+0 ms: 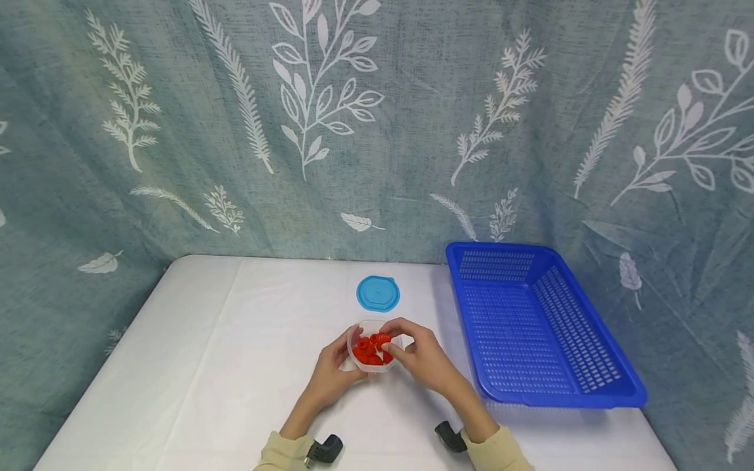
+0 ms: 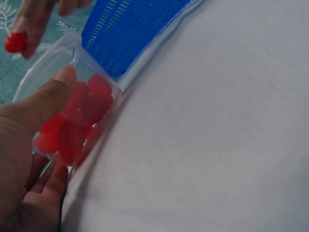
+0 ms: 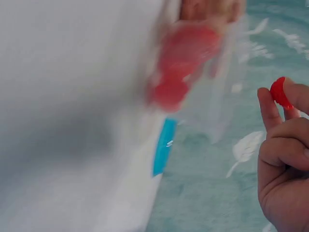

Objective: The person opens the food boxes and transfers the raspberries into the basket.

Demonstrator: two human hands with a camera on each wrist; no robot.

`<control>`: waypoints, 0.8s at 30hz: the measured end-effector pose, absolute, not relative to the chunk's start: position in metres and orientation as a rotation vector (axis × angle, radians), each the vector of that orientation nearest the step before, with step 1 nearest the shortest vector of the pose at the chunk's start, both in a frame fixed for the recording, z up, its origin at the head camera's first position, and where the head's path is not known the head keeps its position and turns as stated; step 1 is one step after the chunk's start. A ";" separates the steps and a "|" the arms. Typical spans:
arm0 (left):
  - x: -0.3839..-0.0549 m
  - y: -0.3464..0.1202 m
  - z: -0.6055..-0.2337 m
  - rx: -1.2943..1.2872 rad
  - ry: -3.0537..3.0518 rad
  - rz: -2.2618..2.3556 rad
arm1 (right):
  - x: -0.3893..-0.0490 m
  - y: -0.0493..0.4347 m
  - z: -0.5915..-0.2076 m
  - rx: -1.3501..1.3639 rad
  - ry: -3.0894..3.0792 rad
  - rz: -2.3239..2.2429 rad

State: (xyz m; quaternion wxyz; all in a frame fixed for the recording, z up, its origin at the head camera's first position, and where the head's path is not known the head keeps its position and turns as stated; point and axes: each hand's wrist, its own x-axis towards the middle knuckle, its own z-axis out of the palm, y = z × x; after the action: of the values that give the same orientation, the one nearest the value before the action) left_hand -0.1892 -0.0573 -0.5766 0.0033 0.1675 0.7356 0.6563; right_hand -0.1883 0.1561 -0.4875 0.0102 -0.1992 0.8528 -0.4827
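Note:
A small clear plastic container [image 1: 377, 369] sits in my left hand [image 1: 332, 374], thumb against one wall and fingers around the other side. Several red raspberries [image 2: 72, 125] lie in its bottom. Between thumb and fingertips, my right hand [image 1: 427, 358] pinches a single raspberry [image 3: 278, 93]. In the left wrist view that hand and its berry are beside the container's open top, apart from the other berries. Behind the container, a round blue lid [image 1: 378, 293] lies on the table. Motion blurs the container in the right wrist view.
A large blue plastic basket [image 1: 524, 327] with perforated walls stands at the right of the table. White cloth [image 1: 235, 366] covers the tabletop. A green curtain [image 1: 412, 131] with white leaf prints hangs along the back and sides.

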 end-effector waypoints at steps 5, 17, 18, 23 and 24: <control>-0.188 -0.056 -0.578 0.499 2.311 2.081 | -0.176 0.159 -0.473 -0.657 2.588 -1.675; -0.186 -0.056 -0.581 0.529 2.291 2.083 | -0.163 0.178 -0.432 -0.712 2.479 -1.842; -0.186 -0.056 -0.581 0.528 2.295 2.075 | -0.164 0.181 -0.429 -0.726 2.494 -1.855; -0.184 -0.058 -0.580 0.511 2.321 2.037 | -0.176 0.194 -0.418 -0.762 2.562 -1.904; -0.183 -0.058 -0.580 0.509 2.324 2.032 | -0.179 0.197 -0.415 -0.749 2.575 -1.907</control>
State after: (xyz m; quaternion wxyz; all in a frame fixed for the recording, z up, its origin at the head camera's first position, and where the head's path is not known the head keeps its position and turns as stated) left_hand -0.1834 -0.0581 -0.5804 0.0065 0.1626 0.7428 0.6494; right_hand -0.1785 0.1973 -0.4152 -0.0744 -0.2269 0.7804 -0.5779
